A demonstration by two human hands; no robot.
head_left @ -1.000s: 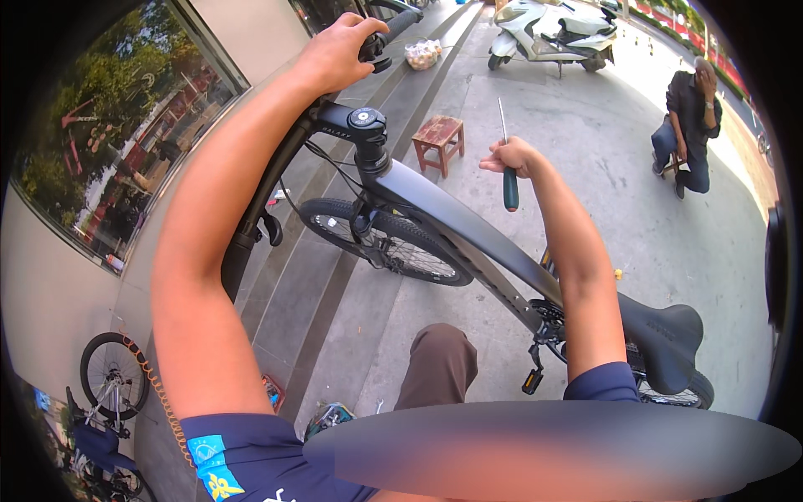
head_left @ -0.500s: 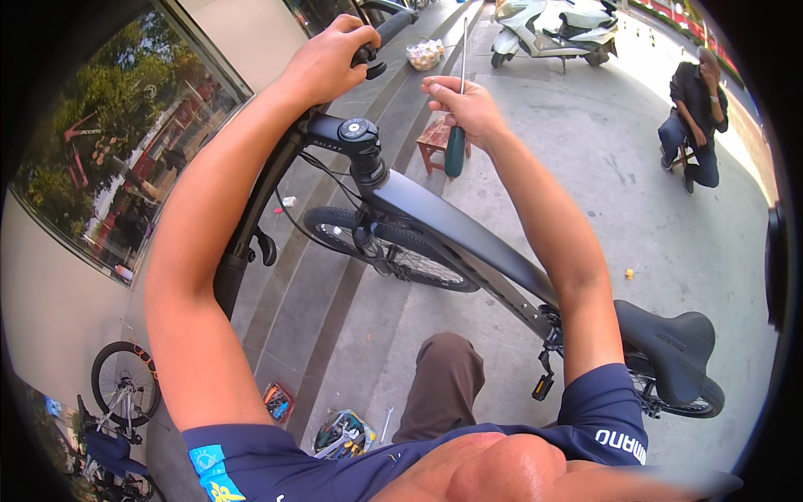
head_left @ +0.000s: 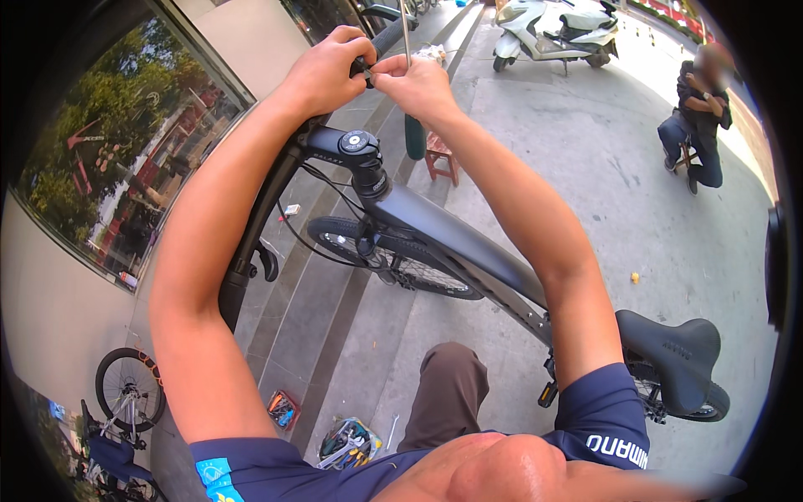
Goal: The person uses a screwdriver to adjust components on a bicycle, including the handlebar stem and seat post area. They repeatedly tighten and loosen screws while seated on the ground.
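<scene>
A dark grey bicycle (head_left: 452, 230) stands across the view, its black handlebar (head_left: 391, 35) at the top. My left hand (head_left: 330, 74) is closed around the black control unit, apparently a shifter, on the far part of that bar. Close against it is my right hand (head_left: 420, 86), thumb and forefinger pinched at the unit; a small pale piece between the fingertips is too small to name. The same hand keeps a screwdriver (head_left: 415, 140) in its palm, green handle downward and metal shaft upward. The stem (head_left: 335, 144) lies just below my hands.
Steps run beneath the front wheel (head_left: 431, 268). A small red stool (head_left: 442, 159) stands beyond the frame. Near my knee lie a tool basket (head_left: 350, 442) and a red box of tools (head_left: 283, 408). A person (head_left: 701, 117) sits at the right; a white scooter (head_left: 552, 35) is parked behind.
My right hand has moved left with the screwdriver, from open air to the control unit beside my left hand. The left hand stays on the bar. The seated person's arms have shifted.
</scene>
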